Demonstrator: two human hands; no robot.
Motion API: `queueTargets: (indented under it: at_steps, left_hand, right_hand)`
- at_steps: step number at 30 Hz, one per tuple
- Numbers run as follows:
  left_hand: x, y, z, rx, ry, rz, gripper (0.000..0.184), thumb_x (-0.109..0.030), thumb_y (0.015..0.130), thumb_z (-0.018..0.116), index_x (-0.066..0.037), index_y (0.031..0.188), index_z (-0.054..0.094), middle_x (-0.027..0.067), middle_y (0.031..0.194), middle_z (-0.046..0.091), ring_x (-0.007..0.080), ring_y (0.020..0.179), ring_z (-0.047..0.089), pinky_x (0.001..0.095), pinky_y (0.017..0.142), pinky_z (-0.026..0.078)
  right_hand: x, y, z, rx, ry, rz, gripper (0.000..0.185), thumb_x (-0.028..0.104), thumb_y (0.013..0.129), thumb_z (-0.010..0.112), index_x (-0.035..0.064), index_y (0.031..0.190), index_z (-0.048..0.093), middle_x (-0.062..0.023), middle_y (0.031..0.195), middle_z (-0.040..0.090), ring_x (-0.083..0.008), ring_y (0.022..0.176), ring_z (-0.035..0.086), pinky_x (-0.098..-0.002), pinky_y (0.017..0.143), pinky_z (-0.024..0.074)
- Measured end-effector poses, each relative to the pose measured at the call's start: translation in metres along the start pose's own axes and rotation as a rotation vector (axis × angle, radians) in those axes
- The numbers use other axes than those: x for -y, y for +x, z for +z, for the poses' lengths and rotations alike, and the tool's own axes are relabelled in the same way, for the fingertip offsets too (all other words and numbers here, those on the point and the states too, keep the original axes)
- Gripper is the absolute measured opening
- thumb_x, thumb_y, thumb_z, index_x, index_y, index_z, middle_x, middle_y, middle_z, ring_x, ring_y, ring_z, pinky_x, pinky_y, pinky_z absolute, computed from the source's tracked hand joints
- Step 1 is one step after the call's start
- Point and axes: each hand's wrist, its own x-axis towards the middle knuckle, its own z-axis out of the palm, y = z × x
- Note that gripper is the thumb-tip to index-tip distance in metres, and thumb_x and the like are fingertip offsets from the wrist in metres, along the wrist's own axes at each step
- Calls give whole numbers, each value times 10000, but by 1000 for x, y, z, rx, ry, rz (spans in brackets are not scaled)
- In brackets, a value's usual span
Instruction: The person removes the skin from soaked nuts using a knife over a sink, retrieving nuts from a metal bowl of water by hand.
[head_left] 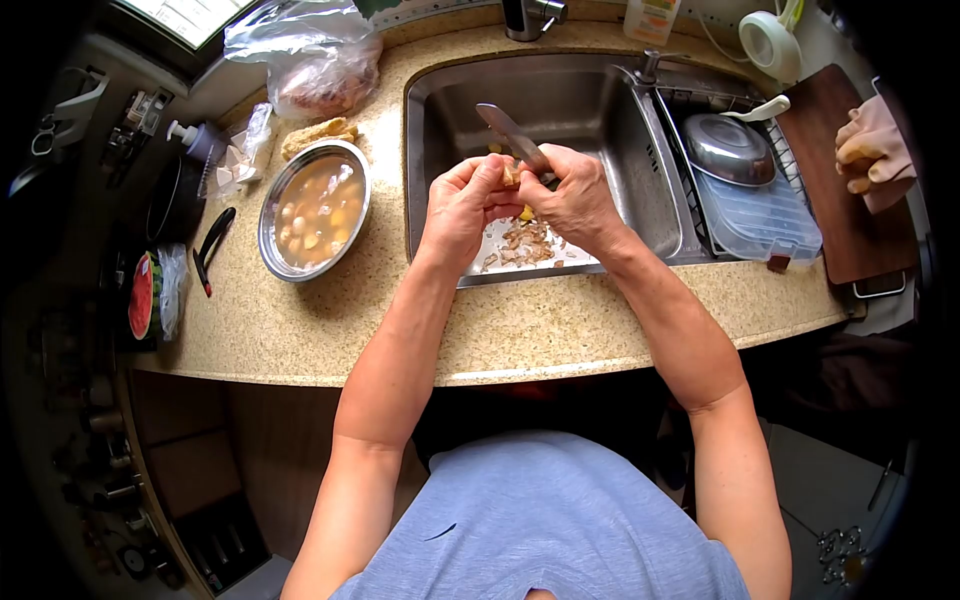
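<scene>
Both my hands are together over the near part of the metal sink (pixel 520 78). My right hand (pixel 578 195) is closed around a knife (pixel 512 130), its blade pointing up and to the left. My left hand (pixel 463 203) pinches a small yellowish-brown piece of food (pixel 511 177) close to the knife; fingers cover much of it, so I cannot tell its kind. Below my hands, brownish peelings (pixel 527 246) lie on a white surface in the sink. To the left, a metal bowl (pixel 267 247) holds cloudy brownish water with several pale, rounded pieces (pixel 312 222).
Plastic bags (pixel 325 80) and a yellow sponge-like item (pixel 318 137) sit behind the bowl. A black-handled peeler-like tool (pixel 212 245) lies left. At right are a dish rack with a metal lid (pixel 730 150), a plastic container (pixel 757 218), a wooden board (pixel 850 220) and rubber gloves (pixel 875 150).
</scene>
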Motion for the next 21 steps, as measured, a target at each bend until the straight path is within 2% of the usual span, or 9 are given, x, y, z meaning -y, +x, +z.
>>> queueTargets:
  at_steps: [4, 6, 10, 12, 16, 21]
  left_hand:
    - [-3, 1, -7, 52, -64, -43, 304, -280, 1038, 554, -15, 1160, 638, 72, 929, 709, 154, 784, 709, 308, 733, 612]
    - [-3, 2, -8, 39, -98, -44, 293, -273, 1036, 559, -21, 1164, 635, 72, 935, 709, 155, 784, 710, 308, 734, 611]
    - [2, 4, -9, -1, -78, -5, 266, -263, 1029, 574, -38, 1159, 629, 74, 948, 708, 158, 803, 713, 311, 739, 611]
    - [2, 3, -8, 0, -43, 5, 257, -262, 1027, 579, -41, 1148, 630, 73, 955, 707, 159, 810, 714, 309, 738, 612]
    - [-1, 1, -4, 8, -5, -27, 248, -265, 1020, 592, -46, 1129, 630, 70, 971, 704, 159, 824, 715, 302, 726, 614]
    - [-6, 0, -2, 86, -83, -94, 255, -244, 1022, 583, -20, 1137, 621, 74, 977, 699, 154, 825, 712, 294, 730, 613]
  right_hand:
    - [-6, 4, -4, -55, 2, 65, 163, 135, 841, 684, -14, 792, 638, -143, 729, 664, -229, 643, 657, -354, 605, 509]
    - [-5, 5, -5, -87, 26, 101, 162, 139, 845, 690, -13, 807, 648, -138, 729, 666, -223, 653, 663, -349, 611, 513]
    - [2, 3, -2, -92, 95, -36, 188, 165, 851, 719, -19, 874, 692, -149, 774, 677, -220, 697, 679, -341, 638, 528]
    - [0, 1, -1, 60, 58, 4, 209, 177, 852, 726, -28, 865, 689, -161, 798, 680, -228, 697, 677, -349, 638, 524]
    - [5, 2, -4, 68, 33, 88, 210, 183, 872, 709, -24, 855, 683, -148, 748, 667, -232, 665, 666, -358, 622, 513]
    - [0, 2, -4, 27, 34, 77, 196, 169, 876, 689, -20, 834, 661, -154, 755, 677, -249, 663, 671, -363, 621, 515]
